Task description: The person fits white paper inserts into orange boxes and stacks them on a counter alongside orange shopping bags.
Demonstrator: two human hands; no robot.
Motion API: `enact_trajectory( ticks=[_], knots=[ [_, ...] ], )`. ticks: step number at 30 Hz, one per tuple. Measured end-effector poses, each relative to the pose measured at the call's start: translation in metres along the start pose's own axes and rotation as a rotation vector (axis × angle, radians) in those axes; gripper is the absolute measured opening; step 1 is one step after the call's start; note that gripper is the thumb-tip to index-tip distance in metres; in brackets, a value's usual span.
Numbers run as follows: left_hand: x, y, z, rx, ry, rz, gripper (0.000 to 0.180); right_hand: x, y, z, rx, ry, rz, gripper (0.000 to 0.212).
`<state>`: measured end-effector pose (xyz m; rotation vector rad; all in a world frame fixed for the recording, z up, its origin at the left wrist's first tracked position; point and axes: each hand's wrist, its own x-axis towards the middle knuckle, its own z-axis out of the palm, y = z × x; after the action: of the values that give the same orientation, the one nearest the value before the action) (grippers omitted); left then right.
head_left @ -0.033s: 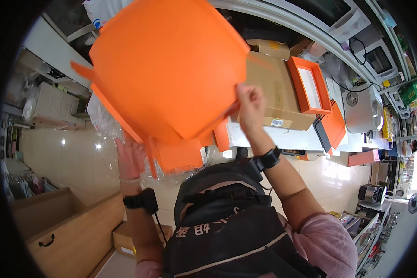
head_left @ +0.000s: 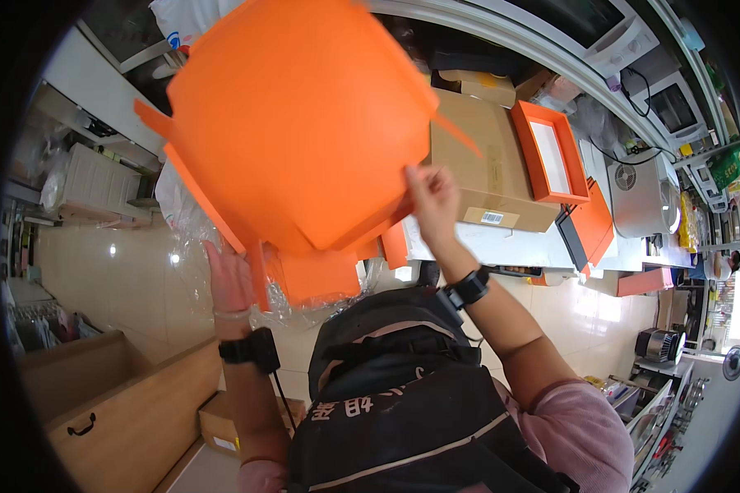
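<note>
Slightly, the big orange sheet [head_left: 304, 123] shifts in my grasp — its right edge sits a touch lower and farther left than an instant ago, and the thin orange strip [head_left: 460, 135] on that side shows more sharply. I take this to mean that the sheet is being repositioned rather than laid to rest; it is up in front of me, left of the large cardboard box [head_left: 473, 172]. My right hand [head_left: 436, 197] goes with it, nearer my body, thumb and fingers pinching the edge. My left hand [head_left: 232, 283] is almost where it was, beside the lower-left flap [head_left: 259, 278]; I cannot tell whether its fingers hold that flap or merely lie against it.

Counting outward, I have one big sheet, two hands, and below the sheet one orange panel [head_left: 316, 275] — whether it is joined to the sheet, I cannot tell. Around the desk [head_left: 510, 244] I count that one large cardboard box, one lidless orange box [head_left: 567, 156] with a white bottom at its right end, and one flat orange piece [head_left: 596, 218] farther right. Two black wrist devices [head_left: 467, 287], one per arm.
</note>
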<state>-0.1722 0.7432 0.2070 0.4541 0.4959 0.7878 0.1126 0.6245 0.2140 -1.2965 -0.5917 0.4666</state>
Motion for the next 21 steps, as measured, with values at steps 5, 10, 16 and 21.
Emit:
enact_trajectory(
  ticks=[5, 10, 16, 21],
  knots=[
    [0.024, 0.002, -0.045, 0.401, 0.176, 0.086, 0.036, -0.064, 0.081, 0.003, -0.367, -0.02, 0.167, 0.028],
    [0.051, 0.013, -0.165, 1.089, 0.419, 0.092, 0.031, -0.07, 0.088, 0.008, -1.006, -0.9, 0.376, 0.04],
    [0.066, 0.003, -0.168, 1.118, 0.535, 0.091, 0.028, -0.022, 0.051, 0.035, -1.258, -0.654, -0.158, 0.033],
    [0.07, -0.001, -0.122, 2.025, 0.783, 0.01, 0.045, 0.015, 0.092, 0.043, -1.525, -0.615, -0.44, 0.067]
  ],
)
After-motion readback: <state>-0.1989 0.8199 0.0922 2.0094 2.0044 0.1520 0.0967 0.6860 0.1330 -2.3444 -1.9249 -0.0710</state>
